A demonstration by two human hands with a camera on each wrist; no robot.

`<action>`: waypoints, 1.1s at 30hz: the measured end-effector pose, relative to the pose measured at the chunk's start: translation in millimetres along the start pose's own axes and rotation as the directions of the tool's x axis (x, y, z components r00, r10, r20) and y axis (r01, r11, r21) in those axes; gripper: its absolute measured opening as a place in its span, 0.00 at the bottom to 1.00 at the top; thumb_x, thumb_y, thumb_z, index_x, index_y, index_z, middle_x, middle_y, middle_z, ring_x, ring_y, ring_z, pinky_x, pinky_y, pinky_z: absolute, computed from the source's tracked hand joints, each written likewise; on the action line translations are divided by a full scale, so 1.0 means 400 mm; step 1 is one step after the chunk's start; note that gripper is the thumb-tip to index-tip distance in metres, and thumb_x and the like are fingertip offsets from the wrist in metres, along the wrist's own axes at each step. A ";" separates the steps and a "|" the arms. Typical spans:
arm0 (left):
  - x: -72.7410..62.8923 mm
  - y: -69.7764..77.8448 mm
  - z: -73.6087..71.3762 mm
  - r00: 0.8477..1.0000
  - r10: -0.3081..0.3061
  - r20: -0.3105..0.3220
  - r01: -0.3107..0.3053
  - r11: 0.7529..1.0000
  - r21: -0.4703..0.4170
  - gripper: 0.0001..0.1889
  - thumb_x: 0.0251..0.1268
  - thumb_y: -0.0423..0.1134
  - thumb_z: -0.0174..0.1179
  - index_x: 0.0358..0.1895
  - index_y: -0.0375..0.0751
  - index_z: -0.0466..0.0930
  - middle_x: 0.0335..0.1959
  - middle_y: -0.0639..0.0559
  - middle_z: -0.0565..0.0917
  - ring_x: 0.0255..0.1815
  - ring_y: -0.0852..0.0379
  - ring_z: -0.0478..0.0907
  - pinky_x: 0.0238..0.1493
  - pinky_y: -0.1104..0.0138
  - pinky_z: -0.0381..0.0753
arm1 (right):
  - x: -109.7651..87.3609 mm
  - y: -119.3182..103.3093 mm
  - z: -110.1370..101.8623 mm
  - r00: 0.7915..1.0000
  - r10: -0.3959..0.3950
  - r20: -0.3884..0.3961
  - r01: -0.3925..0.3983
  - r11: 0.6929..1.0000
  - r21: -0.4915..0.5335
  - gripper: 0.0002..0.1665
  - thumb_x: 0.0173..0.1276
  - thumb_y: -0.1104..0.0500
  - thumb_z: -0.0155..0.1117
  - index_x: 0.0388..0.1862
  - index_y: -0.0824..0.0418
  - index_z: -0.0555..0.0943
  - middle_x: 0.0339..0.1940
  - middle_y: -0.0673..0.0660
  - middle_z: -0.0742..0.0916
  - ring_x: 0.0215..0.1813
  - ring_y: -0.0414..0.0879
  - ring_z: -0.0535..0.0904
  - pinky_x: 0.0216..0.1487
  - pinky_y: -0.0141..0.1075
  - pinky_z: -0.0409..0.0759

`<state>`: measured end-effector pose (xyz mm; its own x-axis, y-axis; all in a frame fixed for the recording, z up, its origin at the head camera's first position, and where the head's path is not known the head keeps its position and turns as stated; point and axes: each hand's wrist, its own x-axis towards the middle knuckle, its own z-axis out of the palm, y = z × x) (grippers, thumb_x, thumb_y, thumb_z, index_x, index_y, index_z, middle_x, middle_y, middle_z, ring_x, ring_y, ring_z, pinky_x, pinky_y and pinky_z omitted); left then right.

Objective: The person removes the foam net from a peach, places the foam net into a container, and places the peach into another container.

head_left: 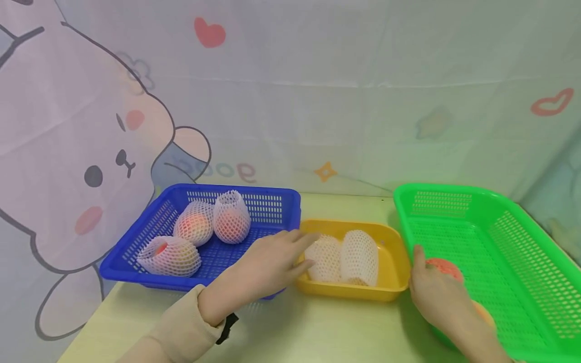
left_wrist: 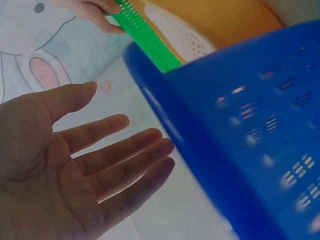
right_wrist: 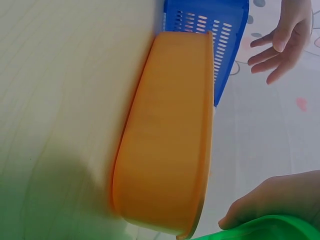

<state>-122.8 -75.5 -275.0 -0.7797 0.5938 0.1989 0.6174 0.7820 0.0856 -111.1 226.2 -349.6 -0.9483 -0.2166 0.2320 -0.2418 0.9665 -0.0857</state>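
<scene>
The left hand (head_left: 270,259) holds nothing; its fingers are spread apart in the gap between the blue basket (head_left: 272,190) and the yellow tray (head_left: 392,257), pointing towards the left net (head_left: 324,259). Closing with too wide a sweep, they could drag the right net (head_left: 359,257) along, since the two lie side by side. Pinching only the mesh's edge could stretch or tear it.

The right hand (head_left: 438,297) is over the green basket's (head_left: 454,188) rim at nine o'clock, against the red fruit (head_left: 447,269), with one finger extended. Whether its other fingers are clamped on that fruit or loose, I cannot tell. A weak hold on something so round could let it slip, and lifting too low could knock it against the rim. The yellow fruit (head_left: 484,315), at about seven o'clock in that basket and partly hidden by the arm, could be nudged and roll.

The tray looks light; a bump from either wrist might slide it over the counter (head_left: 336,327) towards the blue basket at its nine o'clock, where three netted fruits (head_left: 194,229) lie and could be jostled.
</scene>
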 end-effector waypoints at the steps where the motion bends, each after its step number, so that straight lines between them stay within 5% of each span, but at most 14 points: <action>1: -0.001 -0.003 0.001 1.000 0.008 -0.005 -0.008 1.000 0.013 0.23 0.69 0.48 0.56 0.65 0.48 0.71 0.44 0.52 0.82 0.37 0.55 0.79 0.31 0.64 0.78 | 0.000 0.002 -0.001 1.000 -0.001 -0.002 0.001 1.000 -0.002 0.33 0.69 0.65 0.49 0.66 0.83 0.55 0.18 0.58 0.77 0.19 0.47 0.72 0.16 0.39 0.69; 9: -0.010 -0.017 0.006 0.995 0.092 -0.049 -0.085 0.988 0.126 0.21 0.67 0.42 0.57 0.62 0.47 0.73 0.34 0.52 0.80 0.29 0.56 0.76 0.22 0.67 0.72 | -0.004 0.007 -0.004 1.000 -0.008 -0.026 0.007 1.000 -0.016 0.32 0.69 0.65 0.49 0.66 0.83 0.57 0.17 0.56 0.75 0.18 0.45 0.68 0.14 0.36 0.65; 15: -0.018 -0.029 0.003 0.990 0.124 -0.067 -0.111 0.978 0.175 0.21 0.66 0.44 0.59 0.61 0.47 0.75 0.37 0.52 0.82 0.32 0.55 0.78 0.27 0.65 0.76 | -0.003 0.010 -0.007 1.000 0.004 -0.026 -0.004 1.000 -0.017 0.32 0.69 0.65 0.49 0.66 0.83 0.57 0.16 0.55 0.74 0.18 0.44 0.67 0.15 0.36 0.65; 33: -0.019 -0.050 -0.039 0.987 0.109 0.115 -0.133 0.963 0.235 0.22 0.66 0.50 0.59 0.60 0.44 0.76 0.42 0.49 0.83 0.40 0.51 0.81 0.37 0.60 0.80 | -0.004 0.002 0.000 0.999 -0.003 -0.044 0.002 1.000 -0.024 0.32 0.67 0.65 0.53 0.64 0.83 0.59 0.17 0.57 0.76 0.15 0.43 0.67 0.12 0.33 0.64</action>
<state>-127.8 -98.6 -263.2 -0.7149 0.6930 0.0938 0.6736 0.7184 -0.1739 -109.6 227.2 -350.1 -0.9377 -0.2129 0.2746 -0.2382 0.9692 -0.0621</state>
